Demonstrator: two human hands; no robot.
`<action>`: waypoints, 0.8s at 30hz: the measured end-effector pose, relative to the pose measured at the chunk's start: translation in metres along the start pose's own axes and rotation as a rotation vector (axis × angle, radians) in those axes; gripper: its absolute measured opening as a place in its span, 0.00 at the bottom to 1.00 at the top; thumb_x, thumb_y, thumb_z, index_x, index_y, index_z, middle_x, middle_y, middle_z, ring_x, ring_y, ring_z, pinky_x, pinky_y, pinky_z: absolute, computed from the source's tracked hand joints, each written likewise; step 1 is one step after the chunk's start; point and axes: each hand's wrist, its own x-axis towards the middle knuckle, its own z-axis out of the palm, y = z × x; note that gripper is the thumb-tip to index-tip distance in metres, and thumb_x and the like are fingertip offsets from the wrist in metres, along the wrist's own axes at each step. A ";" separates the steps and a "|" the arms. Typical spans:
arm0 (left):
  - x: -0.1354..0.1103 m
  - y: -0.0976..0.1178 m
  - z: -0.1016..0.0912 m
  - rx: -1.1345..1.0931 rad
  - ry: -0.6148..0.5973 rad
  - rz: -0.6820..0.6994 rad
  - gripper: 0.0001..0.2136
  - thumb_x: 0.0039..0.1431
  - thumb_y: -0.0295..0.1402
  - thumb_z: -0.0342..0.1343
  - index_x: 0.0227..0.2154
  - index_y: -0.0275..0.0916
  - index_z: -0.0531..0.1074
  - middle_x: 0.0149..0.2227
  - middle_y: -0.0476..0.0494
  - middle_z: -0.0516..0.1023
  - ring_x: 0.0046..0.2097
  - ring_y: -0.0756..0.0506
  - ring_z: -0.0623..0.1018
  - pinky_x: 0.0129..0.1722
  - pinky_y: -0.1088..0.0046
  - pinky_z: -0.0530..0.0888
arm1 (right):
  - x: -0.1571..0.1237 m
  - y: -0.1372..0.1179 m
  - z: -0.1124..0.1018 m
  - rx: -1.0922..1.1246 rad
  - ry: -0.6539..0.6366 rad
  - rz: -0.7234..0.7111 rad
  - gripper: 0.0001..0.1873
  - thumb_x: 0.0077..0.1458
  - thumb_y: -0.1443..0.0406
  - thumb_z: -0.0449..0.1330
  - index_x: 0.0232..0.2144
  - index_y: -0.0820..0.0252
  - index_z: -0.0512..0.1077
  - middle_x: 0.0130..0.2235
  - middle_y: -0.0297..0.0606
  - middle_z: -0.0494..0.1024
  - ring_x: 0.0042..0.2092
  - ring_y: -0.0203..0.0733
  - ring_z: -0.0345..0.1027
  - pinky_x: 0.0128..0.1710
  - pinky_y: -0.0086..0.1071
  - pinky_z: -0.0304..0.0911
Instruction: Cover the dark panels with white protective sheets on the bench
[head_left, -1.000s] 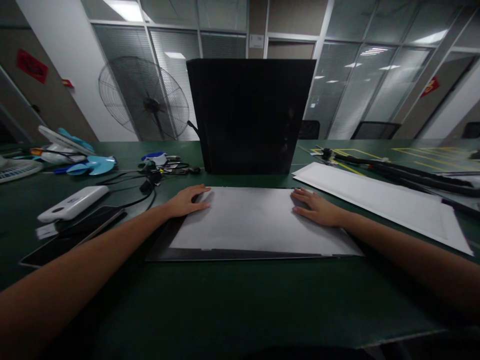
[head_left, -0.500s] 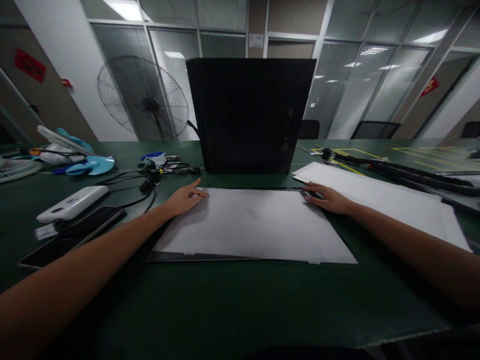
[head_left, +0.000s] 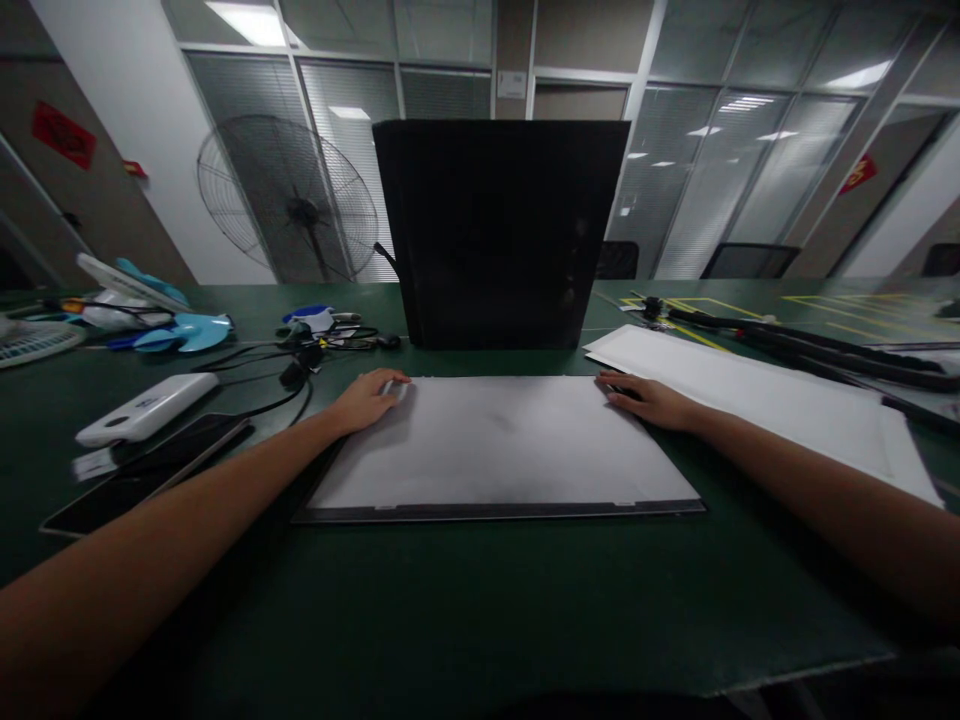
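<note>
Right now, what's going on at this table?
A person has both bare hands on a white rectangular sheet that lies squarely over a thin dark flat panel on the green table. The left hand sits curled on its far left corner, the right hand flat at its far right corner. A tall black box stands just behind.

Bare green table point(head_left: 480, 610) lies open before the panel point(head_left: 499, 445); the black box point(head_left: 501, 235) blocks behind, cables point(head_left: 289, 370) crowd left.
</note>
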 end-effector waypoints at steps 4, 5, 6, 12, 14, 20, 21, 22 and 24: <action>-0.001 0.001 0.001 -0.001 -0.070 0.050 0.29 0.60 0.36 0.48 0.64 0.37 0.70 0.72 0.38 0.65 0.72 0.38 0.65 0.73 0.57 0.57 | -0.004 -0.002 -0.002 -0.012 -0.033 -0.021 0.42 0.65 0.39 0.51 0.70 0.56 0.65 0.73 0.45 0.59 0.71 0.58 0.56 0.73 0.52 0.49; -0.001 0.002 0.001 0.007 -0.080 0.053 0.29 0.60 0.37 0.48 0.64 0.38 0.70 0.72 0.39 0.65 0.72 0.38 0.65 0.73 0.58 0.57 | -0.004 -0.002 -0.003 -0.017 -0.045 -0.020 0.42 0.65 0.39 0.51 0.71 0.56 0.64 0.74 0.45 0.58 0.72 0.58 0.56 0.73 0.53 0.49; -0.001 0.002 0.001 0.015 -0.085 0.051 0.29 0.61 0.38 0.49 0.64 0.39 0.71 0.71 0.39 0.66 0.72 0.38 0.65 0.73 0.58 0.57 | -0.004 -0.001 -0.004 -0.023 -0.054 -0.017 0.42 0.65 0.39 0.51 0.71 0.55 0.63 0.74 0.44 0.57 0.72 0.58 0.56 0.73 0.53 0.49; 0.001 0.002 0.003 0.020 -0.065 0.054 0.29 0.62 0.42 0.48 0.64 0.37 0.72 0.70 0.36 0.68 0.70 0.35 0.68 0.72 0.56 0.60 | -0.005 -0.003 -0.004 -0.063 -0.063 0.006 0.42 0.66 0.38 0.49 0.72 0.52 0.62 0.74 0.42 0.56 0.71 0.60 0.57 0.72 0.57 0.50; 0.001 0.002 0.003 0.022 -0.064 0.056 0.29 0.62 0.43 0.48 0.63 0.37 0.72 0.69 0.34 0.69 0.70 0.35 0.68 0.72 0.57 0.60 | -0.005 -0.006 -0.004 -0.077 -0.068 0.010 0.42 0.66 0.38 0.48 0.72 0.53 0.62 0.74 0.42 0.56 0.70 0.60 0.58 0.72 0.57 0.51; 0.000 0.000 0.003 0.038 -0.061 0.057 0.30 0.62 0.44 0.48 0.64 0.38 0.72 0.69 0.37 0.69 0.70 0.36 0.69 0.72 0.59 0.60 | -0.005 -0.012 -0.005 -0.092 -0.079 0.007 0.43 0.67 0.39 0.47 0.73 0.55 0.61 0.74 0.45 0.56 0.70 0.59 0.58 0.72 0.57 0.51; -0.001 0.000 0.003 0.039 -0.063 0.060 0.30 0.62 0.44 0.48 0.64 0.37 0.72 0.69 0.36 0.69 0.70 0.36 0.69 0.72 0.59 0.60 | -0.005 -0.011 -0.005 -0.092 -0.079 0.008 0.43 0.67 0.39 0.47 0.73 0.55 0.60 0.74 0.44 0.56 0.70 0.59 0.58 0.72 0.57 0.50; -0.001 0.000 0.002 0.040 -0.063 0.062 0.30 0.62 0.44 0.47 0.64 0.36 0.72 0.69 0.36 0.69 0.69 0.36 0.69 0.72 0.59 0.60 | -0.005 -0.011 -0.005 -0.092 -0.079 0.010 0.42 0.67 0.39 0.47 0.73 0.55 0.60 0.74 0.44 0.56 0.71 0.59 0.58 0.72 0.57 0.50; -0.002 0.001 0.002 0.040 -0.059 0.061 0.30 0.62 0.45 0.47 0.63 0.37 0.72 0.69 0.37 0.70 0.69 0.36 0.69 0.71 0.59 0.60 | -0.005 -0.009 -0.003 -0.089 -0.074 0.011 0.42 0.67 0.39 0.48 0.73 0.54 0.60 0.74 0.43 0.56 0.71 0.60 0.58 0.72 0.57 0.50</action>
